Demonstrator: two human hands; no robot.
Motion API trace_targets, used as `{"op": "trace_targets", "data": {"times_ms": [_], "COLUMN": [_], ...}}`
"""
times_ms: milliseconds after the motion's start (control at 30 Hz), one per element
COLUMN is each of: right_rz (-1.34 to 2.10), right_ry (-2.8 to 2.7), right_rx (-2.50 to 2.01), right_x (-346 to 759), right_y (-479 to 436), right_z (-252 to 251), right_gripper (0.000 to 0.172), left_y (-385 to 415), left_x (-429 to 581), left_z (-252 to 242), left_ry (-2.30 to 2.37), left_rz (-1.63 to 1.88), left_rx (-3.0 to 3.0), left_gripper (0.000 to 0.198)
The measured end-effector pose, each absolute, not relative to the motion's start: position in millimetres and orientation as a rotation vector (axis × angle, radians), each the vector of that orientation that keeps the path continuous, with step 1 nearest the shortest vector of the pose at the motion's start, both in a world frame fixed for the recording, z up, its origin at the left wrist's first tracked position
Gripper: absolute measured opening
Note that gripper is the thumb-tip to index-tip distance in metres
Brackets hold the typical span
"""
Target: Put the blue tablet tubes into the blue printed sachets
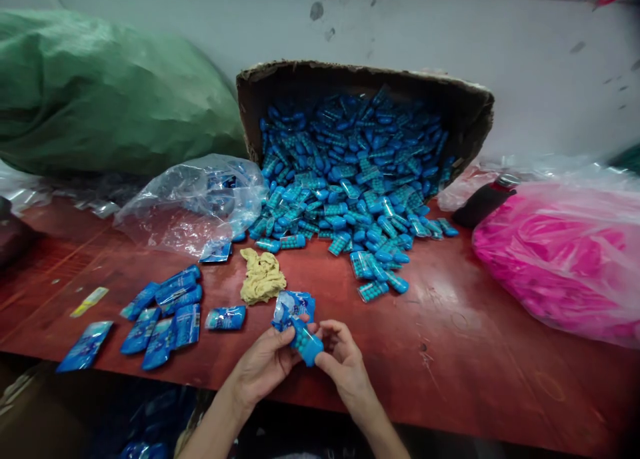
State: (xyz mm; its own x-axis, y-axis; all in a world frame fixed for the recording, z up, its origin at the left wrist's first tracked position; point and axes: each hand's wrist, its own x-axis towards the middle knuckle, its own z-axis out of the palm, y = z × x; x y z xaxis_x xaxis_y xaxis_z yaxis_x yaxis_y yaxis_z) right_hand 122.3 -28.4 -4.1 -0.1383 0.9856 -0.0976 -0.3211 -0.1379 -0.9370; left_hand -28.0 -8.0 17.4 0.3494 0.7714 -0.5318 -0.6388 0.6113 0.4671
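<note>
My left hand (265, 362) is closed on a blue printed pouch (286, 308), whose upper end looks opened out. A small clear-and-blue container of beads (306, 344) lies slantwise at the pouch, between my hands. The thumb and fingers of my right hand (347, 362) pinch the container's solid blue end. How far its other end sits inside the pouch is hidden by my left fingers. Just beyond my hands lies a crumpled yellowish lump (263, 277). One printed packet (226, 318) rests left of the hands, with several more packets (160, 329) grouped farther left.
A cardboard box (490, 112) on its side spills many bead containers (350, 192) onto the red table (475, 352). Left of it are a clear plastic bag (170, 206) and a big green sack (110, 92). On the right, a dark bottle (483, 202) stands by a pink-filled bag (555, 259).
</note>
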Motion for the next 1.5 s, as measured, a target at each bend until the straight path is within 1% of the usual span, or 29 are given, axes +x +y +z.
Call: {"op": "trace_targets", "data": {"times_ms": [133, 200, 300, 367, 467, 567, 633, 700, 767, 900, 967, 1067, 1133, 1233, 1333, 1400, 1433, 1500], "right_rz": [1.545, 1.631, 1.781, 1.799, 1.697, 1.443, 1.316, 1.307, 1.38, 1.471, 1.458, 1.509, 1.554, 1.658, 1.766, 1.771, 1.75, 1.677], "right_ry": [-1.088, -1.131, -1.133, -1.146, -1.227, -1.323, -1.375, -1.321, -1.113, -0.774, -0.755, -0.744, -0.74, -0.814, -0.94, -1.007, -1.026, -1.018], "right_rx": [-1.019, -0.984, -0.879, -0.855, -0.896, -1.016, -1.078, -1.1, -1.097, -1.094, -1.1, -1.063, -1.034, -0.96, -0.907, -0.928, -0.948, -0.991], "right_x": [133, 138, 142, 142, 142, 139, 136, 130, 123, 113, 112, 113, 115, 121, 126, 128, 128, 127], "right_y": [-25, -24, -23, -23, -23, -24, -26, -28, -31, -35, -35, -34, -33, -31, -30, -29, -29, -28], "right_z": [-3, 2, 9, 10, 10, 10, 10, 7, 3, -3, -3, -1, -1, -2, 0, 2, 2, 3], "right_gripper": [0.063, 0.067, 0.059, 0.054, 0.047, 0.037, 0.032, 0.028, 0.025, 0.028, 0.027, 0.027, 0.038, 0.063, 0.075, 0.077, 0.075, 0.064], "left_y": [-10, -11, -13, -15, -18, -21, -24, -25, -26, -25, -25, -23, -22, -18, -15, -14, -13, -13], "left_x": [-30, -29, -24, -21, -14, -7, -2, 2, 5, 3, 0, -5, -9, -14, -17, -18, -17, -15], "left_z": [17, 16, 13, 10, 8, 9, 11, 13, 15, 16, 16, 14, 12, 9, 11, 14, 16, 19], "left_ry": [0.75, 0.735, 0.712, 0.724, 0.797, 0.893, 0.947, 1.006, 1.039, 1.027, 1.042, 1.009, 0.936, 0.824, 0.774, 0.774, 0.778, 0.792], "left_rz": [0.856, 0.817, 0.799, 0.815, 0.867, 0.964, 0.997, 1.022, 1.063, 1.097, 1.064, 0.973, 0.916, 0.846, 0.787, 0.766, 0.763, 0.778], "left_rx": [0.219, 0.224, 0.211, 0.184, 0.111, 0.081, 0.118, 0.166, 0.201, 0.201, 0.194, 0.214, 0.218, 0.203, 0.217, 0.255, 0.28, 0.318], "left_gripper": [0.023, 0.024, 0.026, 0.025, 0.019, 0.014, 0.015, 0.018, 0.02, 0.017, 0.018, 0.014, 0.011, 0.012, 0.011, 0.008, 0.008, 0.008]}}
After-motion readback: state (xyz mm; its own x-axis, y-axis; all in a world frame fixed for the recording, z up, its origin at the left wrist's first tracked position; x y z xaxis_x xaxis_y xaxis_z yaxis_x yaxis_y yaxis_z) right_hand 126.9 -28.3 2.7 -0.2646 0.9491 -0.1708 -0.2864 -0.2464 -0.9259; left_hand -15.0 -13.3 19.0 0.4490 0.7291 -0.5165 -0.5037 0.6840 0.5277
